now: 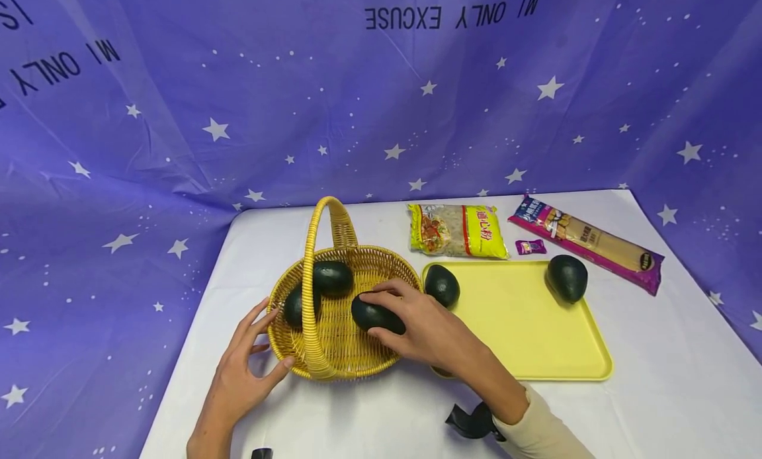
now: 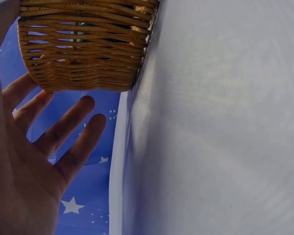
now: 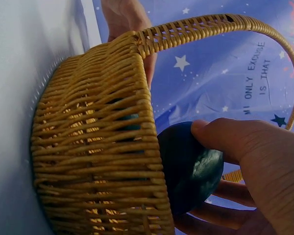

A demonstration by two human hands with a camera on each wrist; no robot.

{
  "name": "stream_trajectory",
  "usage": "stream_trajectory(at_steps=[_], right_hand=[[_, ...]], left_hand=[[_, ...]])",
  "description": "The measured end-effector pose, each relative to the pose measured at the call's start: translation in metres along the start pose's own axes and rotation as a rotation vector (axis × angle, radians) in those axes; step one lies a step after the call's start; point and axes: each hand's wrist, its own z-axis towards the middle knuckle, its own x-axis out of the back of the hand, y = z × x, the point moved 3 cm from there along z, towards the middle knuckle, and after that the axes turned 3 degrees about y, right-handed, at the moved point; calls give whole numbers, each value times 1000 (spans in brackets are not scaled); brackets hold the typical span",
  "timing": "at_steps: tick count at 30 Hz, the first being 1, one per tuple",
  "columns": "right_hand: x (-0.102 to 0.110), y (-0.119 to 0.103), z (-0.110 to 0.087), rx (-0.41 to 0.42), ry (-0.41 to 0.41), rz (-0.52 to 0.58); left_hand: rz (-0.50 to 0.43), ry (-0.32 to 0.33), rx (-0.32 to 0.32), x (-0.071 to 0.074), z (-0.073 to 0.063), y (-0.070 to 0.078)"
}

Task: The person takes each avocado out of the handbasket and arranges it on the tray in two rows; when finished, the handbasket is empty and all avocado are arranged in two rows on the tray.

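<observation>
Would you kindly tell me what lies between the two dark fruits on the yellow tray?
Nothing: between the left fruit and the right fruit, the head view shows only bare tray.

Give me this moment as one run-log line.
Left hand: beside basket; right hand: gripping dark fruit, partly inside basket; basket: two other fruits; tray: two fruits

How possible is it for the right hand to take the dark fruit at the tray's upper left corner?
Probably not yet: the right hand grips another fruit at the mouth of the basket. Otherwise the corner fruit looks near and unblocked.
</observation>
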Motion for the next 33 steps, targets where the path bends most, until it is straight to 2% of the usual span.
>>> stream_trajectory(at_steps=[5,15,27,33], right_hand=[[7,3,-4,3,39,-18],[20,4,-14,-5,100,-39],[36,-1,-35,-13,128,-110],[40,1,-41,-20,131,-102]], left_hand=[[1,7,-12,0,1,1],[-2,-10,8,-2,0,-1],[-4,-7,-4,-1,0,0],[-8,-4,3,-1,0,0]])
